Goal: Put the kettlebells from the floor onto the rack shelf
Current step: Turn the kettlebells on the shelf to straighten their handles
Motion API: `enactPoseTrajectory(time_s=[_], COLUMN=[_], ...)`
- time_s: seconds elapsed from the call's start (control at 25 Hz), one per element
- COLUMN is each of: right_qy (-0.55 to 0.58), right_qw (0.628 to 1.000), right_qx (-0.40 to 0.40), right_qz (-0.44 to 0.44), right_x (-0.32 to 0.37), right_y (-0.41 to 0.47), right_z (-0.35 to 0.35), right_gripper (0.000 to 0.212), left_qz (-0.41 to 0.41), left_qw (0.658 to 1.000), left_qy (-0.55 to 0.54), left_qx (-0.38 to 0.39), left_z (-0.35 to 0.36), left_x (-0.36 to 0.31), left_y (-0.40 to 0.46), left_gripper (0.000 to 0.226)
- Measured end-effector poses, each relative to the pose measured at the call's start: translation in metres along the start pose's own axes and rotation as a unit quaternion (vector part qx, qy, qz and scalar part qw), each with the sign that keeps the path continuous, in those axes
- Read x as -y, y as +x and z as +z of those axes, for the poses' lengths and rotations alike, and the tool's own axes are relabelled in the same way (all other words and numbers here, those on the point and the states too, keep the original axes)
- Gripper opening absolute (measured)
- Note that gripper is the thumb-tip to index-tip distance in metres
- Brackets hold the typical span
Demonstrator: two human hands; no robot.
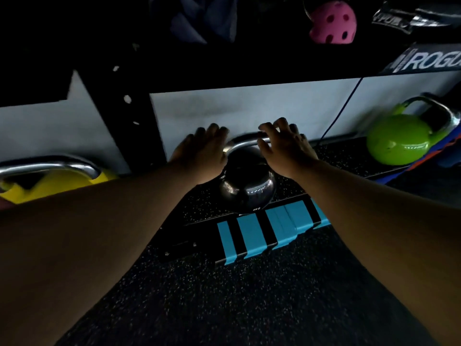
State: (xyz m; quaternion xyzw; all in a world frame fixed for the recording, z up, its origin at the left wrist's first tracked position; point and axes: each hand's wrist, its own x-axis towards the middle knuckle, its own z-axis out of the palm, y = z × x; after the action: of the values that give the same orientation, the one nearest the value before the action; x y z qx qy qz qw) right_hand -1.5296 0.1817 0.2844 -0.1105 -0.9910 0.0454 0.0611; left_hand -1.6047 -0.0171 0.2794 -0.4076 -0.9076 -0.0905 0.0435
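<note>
A shiny black kettlebell [248, 191] marked 4KG stands on the low speckled rack shelf [334, 158], its steel handle up. My left hand [202, 151] hovers at the handle's left end, fingers spread. My right hand [284, 146] hovers over the handle's right end, fingers spread too; neither hand grips it. A green kettlebell [399, 138] rests on the same shelf at the right. A yellow kettlebell [52, 179] with a steel handle sits at the left, partly hidden behind my left forearm.
A black rack upright [129, 106] with holes rises left of the black kettlebell. The shelf's front edge carries blue and black stripes [269, 228]. A pink perforated ball [333, 22] hangs above. Dark speckled rubber floor [224, 295] lies below me. A white wall backs the shelf.
</note>
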Motion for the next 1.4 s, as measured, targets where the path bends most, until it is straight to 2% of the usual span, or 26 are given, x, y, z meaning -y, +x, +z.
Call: enactPoseTrajectory(time_s=[0.16,0.28,0.36,0.56,0.72,0.8,0.88,0.92,0.96,1.0,1.04,1.08,1.12,1.28,1.32,1.4], right_qy=[0.049,0.201,0.211,0.261,0.357,0.363,0.339,0.33,0.338,0.377,0.442,0.51,0.548,0.552,0.565,0.588], right_qw=[0.996,0.978,0.974,0.957,0.933,0.932,0.936,0.937,0.936,0.922,0.892,0.851,0.824,0.819,0.81,0.795], right_qx=[0.036,-0.015,-0.035,-0.026,0.019,-0.017,-0.078,-0.086,-0.064,-0.018,0.03,0.062,0.068,0.022,0.021,0.042], right_qz=[-0.058,-0.058,-0.078,-0.128,-0.047,0.011,0.059,0.074,0.079,0.081,0.088,0.104,0.128,0.154,0.152,0.14], right_x=[-0.021,-0.035,-0.043,-0.05,-0.053,-0.033,-0.009,-0.004,-0.007,-0.015,-0.022,-0.025,-0.023,0.014,0.016,0.014], right_y=[0.025,0.029,0.033,0.042,0.05,0.042,0.028,0.026,0.026,0.029,0.032,0.033,0.033,0.009,0.008,0.016], right_z=[0.03,0.048,0.056,0.055,0.04,0.047,0.055,0.056,0.054,0.049,0.044,0.039,0.04,0.055,0.056,0.047], right_gripper=[0.046,0.049,0.051,0.052,0.045,0.046,0.048,0.051,0.054,0.057,0.057,0.052,0.045,0.039,0.037,0.033], left_qz=[-0.068,-0.071,-0.11,-0.147,-0.139,-0.139,-0.208,-0.265,-0.317,-0.376,-0.422,-0.445,-0.451,-0.39,-0.388,-0.392], left_qw=[0.99,0.976,0.959,0.946,0.944,0.953,0.949,0.926,0.888,0.832,0.779,0.749,0.742,0.797,0.792,0.751], left_qy=[-0.122,-0.193,-0.237,-0.254,-0.254,-0.228,-0.213,-0.255,-0.317,-0.391,-0.445,-0.472,-0.478,-0.455,-0.465,-0.524], left_qx=[-0.016,-0.07,-0.112,-0.137,-0.157,-0.145,-0.1,-0.092,-0.106,-0.119,-0.129,-0.134,-0.133,-0.076,-0.071,-0.086], left_z=[0.027,0.05,0.056,0.061,0.06,0.056,0.059,0.063,0.069,0.07,0.07,0.068,0.063,0.05,0.055,0.063], left_x=[-0.023,-0.04,-0.045,-0.047,-0.04,-0.024,-0.013,-0.017,-0.028,-0.044,-0.056,-0.06,-0.055,-0.027,-0.03,-0.042], left_y=[0.043,0.051,0.052,0.049,0.056,0.065,0.067,0.067,0.065,0.063,0.063,0.065,0.069,0.076,0.073,0.066], left_gripper=[0.034,0.027,0.028,0.03,0.034,0.033,0.037,0.043,0.052,0.063,0.072,0.076,0.076,0.07,0.07,0.067])
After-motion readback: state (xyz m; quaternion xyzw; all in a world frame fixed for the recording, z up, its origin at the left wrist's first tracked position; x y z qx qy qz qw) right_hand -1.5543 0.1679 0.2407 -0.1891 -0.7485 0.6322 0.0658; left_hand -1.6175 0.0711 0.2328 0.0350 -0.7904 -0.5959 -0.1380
